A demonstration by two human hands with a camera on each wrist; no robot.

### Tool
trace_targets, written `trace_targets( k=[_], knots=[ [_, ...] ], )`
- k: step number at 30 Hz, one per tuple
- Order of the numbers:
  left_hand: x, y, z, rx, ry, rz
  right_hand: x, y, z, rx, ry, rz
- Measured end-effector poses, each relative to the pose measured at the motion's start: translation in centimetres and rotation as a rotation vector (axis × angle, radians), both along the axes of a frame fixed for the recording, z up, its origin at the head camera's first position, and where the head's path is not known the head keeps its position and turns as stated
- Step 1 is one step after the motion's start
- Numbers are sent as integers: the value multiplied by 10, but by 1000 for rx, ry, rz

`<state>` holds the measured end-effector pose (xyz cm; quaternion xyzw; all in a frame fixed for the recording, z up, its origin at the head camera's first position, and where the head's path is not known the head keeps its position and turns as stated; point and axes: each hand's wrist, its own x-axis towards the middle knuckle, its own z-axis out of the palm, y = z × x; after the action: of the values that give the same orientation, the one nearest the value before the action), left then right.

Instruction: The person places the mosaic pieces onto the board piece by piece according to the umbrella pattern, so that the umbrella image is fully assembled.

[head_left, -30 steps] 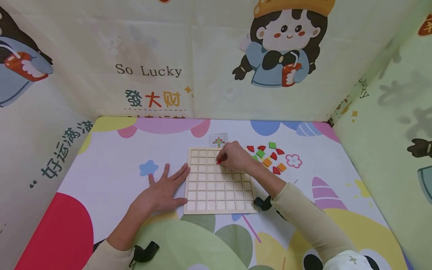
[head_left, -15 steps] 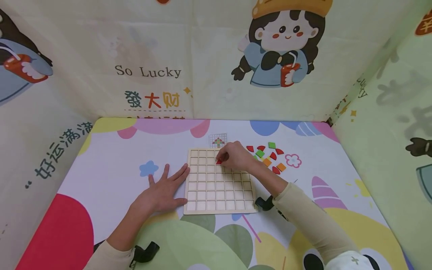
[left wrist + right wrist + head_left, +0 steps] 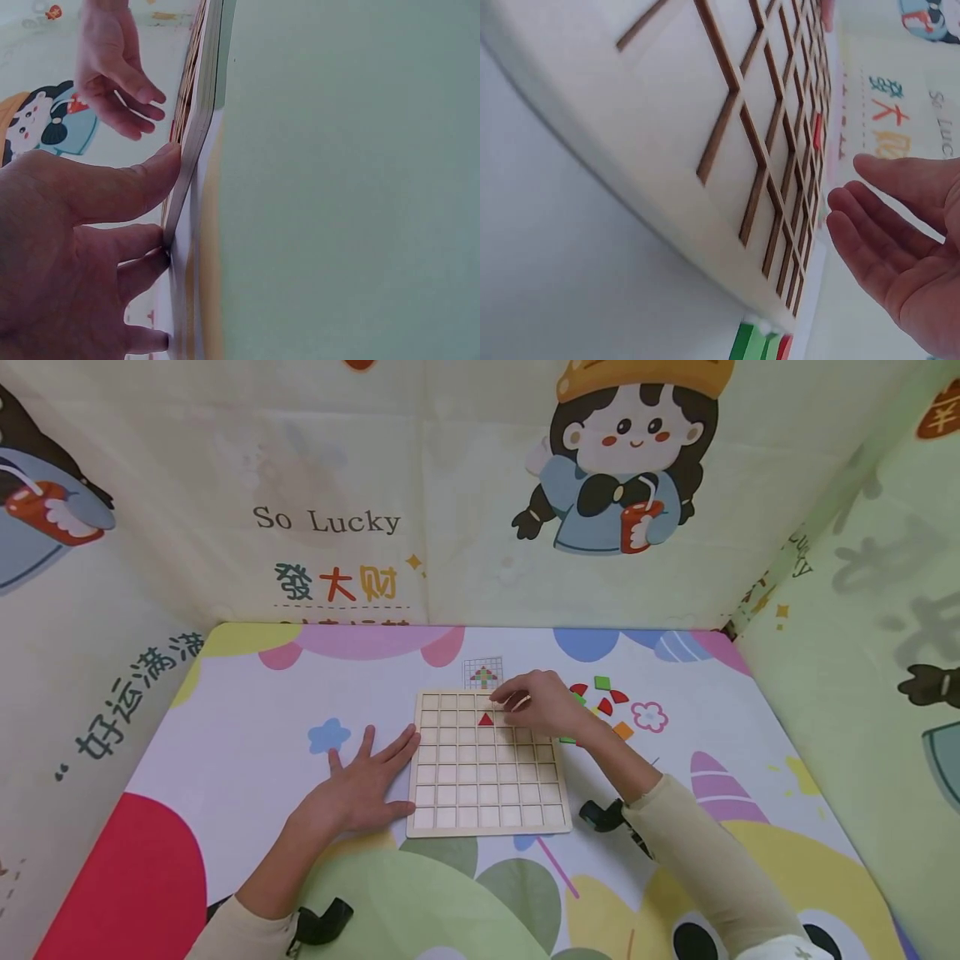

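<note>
A wooden grid board [image 3: 447, 773] lies flat on the table, divided into small square cells. One red triangular piece [image 3: 486, 720] sits in a cell of its second row from the far edge. My right hand [image 3: 546, 703] hovers over the board's far right part, just right of that piece; in the right wrist view its fingers [image 3: 862, 247] are relaxed and nothing is between them. My left hand [image 3: 367, 787] is spread on the table at the board's left side. Its thumb [image 3: 142, 180] and fingertips touch the board's edge in the left wrist view.
Right of the board lie loose red, green and orange pieces [image 3: 623, 731], some hidden behind my right hand. A small printed pattern card [image 3: 483, 672] lies beyond the board's far edge. A printed cloth wall [image 3: 337, 460] rises behind the table.
My right hand has let go of the red triangular piece, which now shows in its cell, and has drawn back slightly to the right. The left hand has stayed put.
</note>
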<state>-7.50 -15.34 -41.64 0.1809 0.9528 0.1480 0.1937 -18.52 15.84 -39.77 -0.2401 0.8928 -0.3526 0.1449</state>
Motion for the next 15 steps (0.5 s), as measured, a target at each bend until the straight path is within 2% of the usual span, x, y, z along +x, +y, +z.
trace_targets(
  k=[4,15],
  knots=[
    [0,0,2,0,-4,-1,0,11,1,-36,-24,-29],
    [1,0,1,11,9,-4,5,36,-3,-145,7,-74]
  ],
)
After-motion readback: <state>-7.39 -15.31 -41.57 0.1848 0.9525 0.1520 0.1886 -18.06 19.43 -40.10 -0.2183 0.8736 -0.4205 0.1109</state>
